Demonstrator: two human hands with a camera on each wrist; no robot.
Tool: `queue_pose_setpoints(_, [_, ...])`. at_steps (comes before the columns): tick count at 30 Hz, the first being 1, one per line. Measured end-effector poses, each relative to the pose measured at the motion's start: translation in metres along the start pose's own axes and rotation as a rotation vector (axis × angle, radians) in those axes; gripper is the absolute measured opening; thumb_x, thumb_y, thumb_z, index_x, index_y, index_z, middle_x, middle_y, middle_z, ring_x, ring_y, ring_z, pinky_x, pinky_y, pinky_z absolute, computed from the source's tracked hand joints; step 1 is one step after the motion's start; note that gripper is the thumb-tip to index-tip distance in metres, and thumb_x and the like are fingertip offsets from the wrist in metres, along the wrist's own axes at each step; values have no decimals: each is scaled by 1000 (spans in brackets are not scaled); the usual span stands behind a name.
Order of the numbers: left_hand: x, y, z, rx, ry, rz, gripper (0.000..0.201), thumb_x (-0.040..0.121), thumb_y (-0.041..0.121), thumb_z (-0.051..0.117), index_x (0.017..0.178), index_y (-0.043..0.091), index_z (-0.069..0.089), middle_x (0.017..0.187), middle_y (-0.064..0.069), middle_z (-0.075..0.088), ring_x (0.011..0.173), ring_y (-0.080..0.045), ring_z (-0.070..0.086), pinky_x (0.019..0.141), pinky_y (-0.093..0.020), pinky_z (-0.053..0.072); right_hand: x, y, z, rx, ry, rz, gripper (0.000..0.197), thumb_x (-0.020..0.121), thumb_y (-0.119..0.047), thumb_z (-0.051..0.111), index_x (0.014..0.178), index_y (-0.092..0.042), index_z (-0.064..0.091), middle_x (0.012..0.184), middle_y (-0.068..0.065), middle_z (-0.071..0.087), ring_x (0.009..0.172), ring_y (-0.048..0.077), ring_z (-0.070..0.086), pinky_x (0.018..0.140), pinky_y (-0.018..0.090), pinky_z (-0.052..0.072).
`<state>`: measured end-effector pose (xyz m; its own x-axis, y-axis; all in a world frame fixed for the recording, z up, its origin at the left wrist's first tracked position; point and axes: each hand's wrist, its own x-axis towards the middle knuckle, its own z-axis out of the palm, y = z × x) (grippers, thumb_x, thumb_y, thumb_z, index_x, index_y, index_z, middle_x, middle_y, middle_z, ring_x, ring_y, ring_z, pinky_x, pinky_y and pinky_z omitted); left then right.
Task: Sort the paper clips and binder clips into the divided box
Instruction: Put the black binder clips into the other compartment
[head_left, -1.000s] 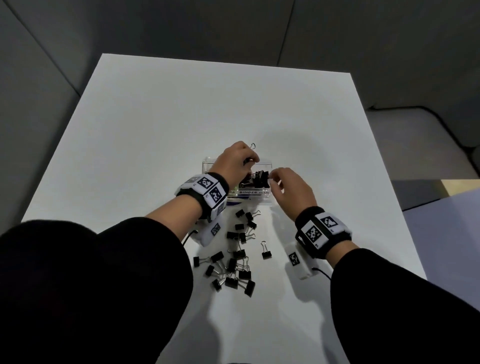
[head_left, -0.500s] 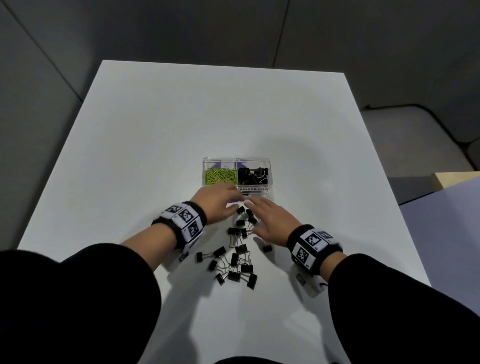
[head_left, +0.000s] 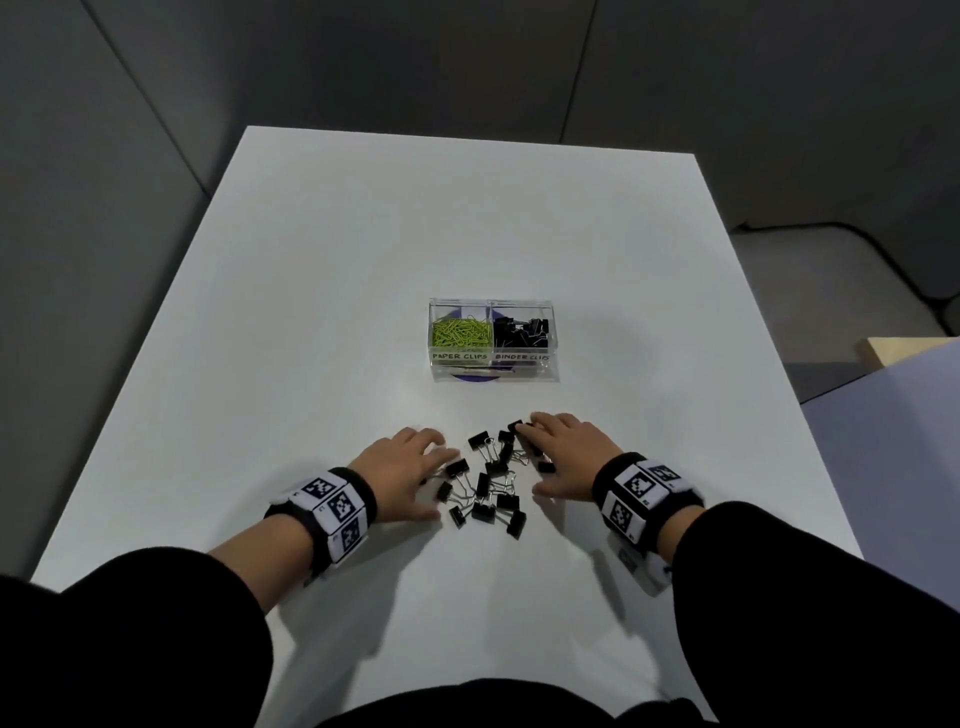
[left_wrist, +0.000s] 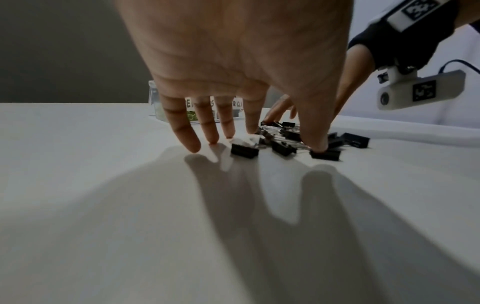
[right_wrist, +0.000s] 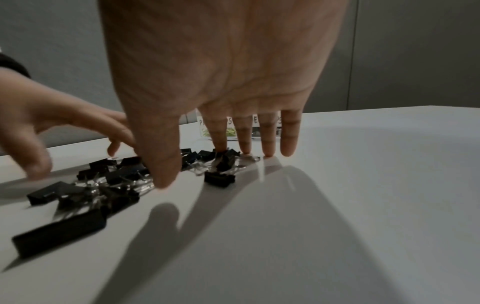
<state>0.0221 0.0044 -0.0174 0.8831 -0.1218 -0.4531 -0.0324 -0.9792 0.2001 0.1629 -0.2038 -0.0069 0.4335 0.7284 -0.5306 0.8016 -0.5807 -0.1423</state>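
Note:
A clear divided box (head_left: 492, 364) stands mid-table, green paper clips (head_left: 460, 332) in its left compartment and black binder clips (head_left: 521, 332) in its right. Nearer me, several loose black binder clips (head_left: 488, 480) lie in a pile on the table. My left hand (head_left: 400, 470) lies spread to the left of the pile, fingertips (left_wrist: 193, 147) on the table and thumb on a clip (left_wrist: 326, 153). My right hand (head_left: 563, 460) lies spread on the right side of the pile, its fingers (right_wrist: 221, 133) touching clips (right_wrist: 224, 162). Neither hand holds anything.
The white table (head_left: 337, 260) ends at edges left, right and far. Grey wall panels stand behind it, and a grey seat (head_left: 831, 291) is at the right.
Both hands have drawn back from the box to the loose pile and spread flat around it. The head view has shifted, and the box now shows in full.

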Motion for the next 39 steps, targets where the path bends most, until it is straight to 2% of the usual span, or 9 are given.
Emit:
queue_pose_setpoints(4, [-8,1,9,-140,-2,-83,62,85,32,62,140,26,34,139,-2,32,121,-21,39,96,-29,40,-9,1,8,101,28,118,79,76,-28,71,141,-24,26,141,8,32,125,29,37,98,40,44])
queue_pose_setpoints(10, [3,21,10,-397,85,-210,43,91,13,51,133,17,43,129,-7,40,110,-24,54,96,-31,44,-4,-13,13,347,73,203,59,82,-15,65,132,-16,35,129,14,36,103,35,54,87,41,49])
queue_pose_setpoints(14, [11,35,6,-540,88,-225,71,83,21,58,145,24,23,139,-10,29,113,-27,55,96,-38,47,1,-22,11,364,35,217,79,81,-15,67,144,-22,19,130,15,34,102,37,57,90,41,48])
queue_pose_setpoints(18, [21,48,2,-474,39,-220,102,71,41,75,148,31,8,143,-8,21,121,-27,48,100,-39,45,4,-24,9,362,0,233,66,81,-16,66,137,-20,31,128,15,34,102,39,57,90,43,49])
queue_pose_setpoints(23, [36,53,-5,-396,-9,-247,90,71,38,76,144,32,23,133,-9,30,113,-31,52,98,-39,47,4,-27,7,317,15,223,42,84,-13,60,122,-14,41,121,16,37,82,36,58,78,42,51])
queue_pose_setpoints(26, [39,53,-10,-429,-18,-265,79,71,35,77,136,28,32,130,-10,32,108,-32,56,94,-39,49,8,-28,12,261,42,229,27,86,-7,52,111,-9,43,115,18,39,59,26,43,64,36,42])
queue_pose_setpoints(32, [42,52,-14,-466,-2,-274,62,72,25,71,122,20,35,122,-9,36,80,-28,58,74,-35,54,15,-25,19,227,81,235,17,93,-9,45,108,-3,48,112,18,47,74,30,49,66,33,35])
queue_pose_setpoints(35, [45,50,-15,-469,-3,-274,47,82,23,60,122,16,37,121,-10,41,79,-29,56,73,-36,50,15,-19,16,315,97,219,15,90,-4,43,102,-3,52,112,17,49,78,29,50,73,37,41])
queue_pose_setpoints(39, [49,46,-15,-476,20,-253,30,86,18,55,114,12,46,118,-11,49,93,-30,58,81,-37,48,11,-13,5,422,128,199,19,88,-2,44,102,-3,57,112,15,58,100,33,56,83,35,43])
